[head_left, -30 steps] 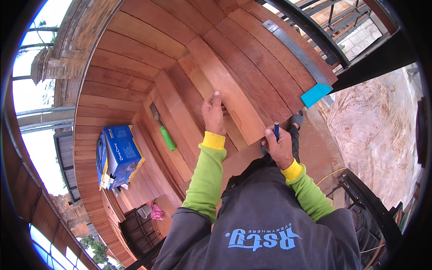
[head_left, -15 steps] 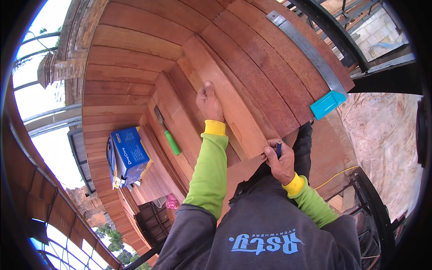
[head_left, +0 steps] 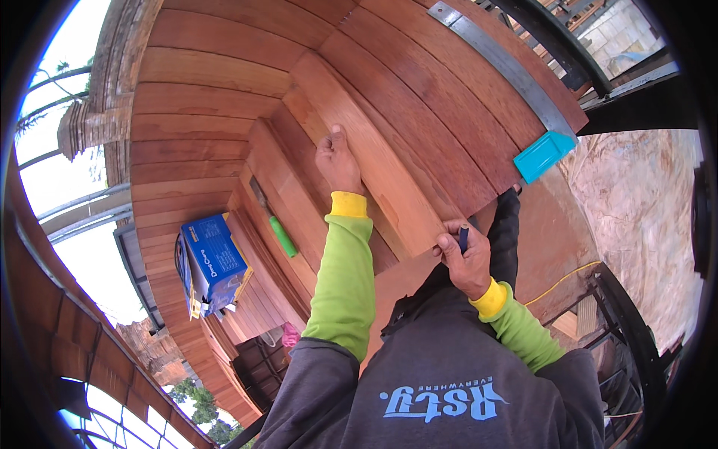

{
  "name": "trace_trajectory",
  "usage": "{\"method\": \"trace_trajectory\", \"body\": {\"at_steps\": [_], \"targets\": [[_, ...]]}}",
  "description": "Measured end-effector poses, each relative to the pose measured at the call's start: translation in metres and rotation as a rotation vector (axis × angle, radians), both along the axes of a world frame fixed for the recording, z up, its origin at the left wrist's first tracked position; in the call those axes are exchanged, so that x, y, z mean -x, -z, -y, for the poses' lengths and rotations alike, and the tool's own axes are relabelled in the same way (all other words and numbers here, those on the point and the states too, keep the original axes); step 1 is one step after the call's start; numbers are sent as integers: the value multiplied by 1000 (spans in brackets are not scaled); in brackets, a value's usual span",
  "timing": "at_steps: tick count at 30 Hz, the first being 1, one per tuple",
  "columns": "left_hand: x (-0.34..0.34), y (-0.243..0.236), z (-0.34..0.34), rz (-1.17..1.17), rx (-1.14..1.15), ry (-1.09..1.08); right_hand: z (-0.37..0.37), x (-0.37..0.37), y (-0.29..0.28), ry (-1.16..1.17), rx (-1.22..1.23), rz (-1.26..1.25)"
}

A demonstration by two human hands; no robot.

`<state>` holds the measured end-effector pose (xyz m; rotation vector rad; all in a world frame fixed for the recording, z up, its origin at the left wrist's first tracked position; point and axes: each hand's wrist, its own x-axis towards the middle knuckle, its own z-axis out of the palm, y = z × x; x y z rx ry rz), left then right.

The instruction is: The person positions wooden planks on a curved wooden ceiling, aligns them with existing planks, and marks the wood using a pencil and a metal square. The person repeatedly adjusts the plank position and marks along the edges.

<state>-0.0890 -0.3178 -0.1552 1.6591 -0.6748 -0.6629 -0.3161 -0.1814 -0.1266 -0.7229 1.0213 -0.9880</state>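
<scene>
A loose light-brown plank [head_left: 385,172] slants over the wooden steps. My left hand [head_left: 340,157] grips its left edge, thumb on top. My right hand [head_left: 464,258] is at the plank's near end, holding a dark blue pencil [head_left: 463,238] upright with fingers against the wood. On a step to the left lies a tool [head_left: 283,236] with a green handle and a flat metal blade. A steel square [head_left: 493,60] with a turquoise handle [head_left: 543,157] rests on the upper boards at the right.
A blue box [head_left: 211,258] stands on the left boards, near a small pink item [head_left: 290,335]. Black metal railing [head_left: 572,56] borders the upper right, with a pale plastic sheet [head_left: 628,217] below it. A yellow cord [head_left: 561,280] runs along the lower floor.
Both hands are now further apart along the plank: the left has moved up toward its far part, the right has come onto the near end with the pencil. The view has also shifted slightly.
</scene>
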Motion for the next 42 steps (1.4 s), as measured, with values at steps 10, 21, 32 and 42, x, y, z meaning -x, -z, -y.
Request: {"method": "trace_trajectory", "body": {"at_steps": [10, 21, 32, 42], "targets": [[10, -8, -2, -40, 10, -4, 6, 9, -3, 36, -125, -2], [16, -8, -13, 46, 71, -38, 1, 7, 14, 93, 6, -217], [13, -6, -12, 120, 46, 3, -12, -3, 42, 160, 67, -236], [20, -9, -10, 127, 45, -2, -12, -4, 46, 178, 37, -245]]}}
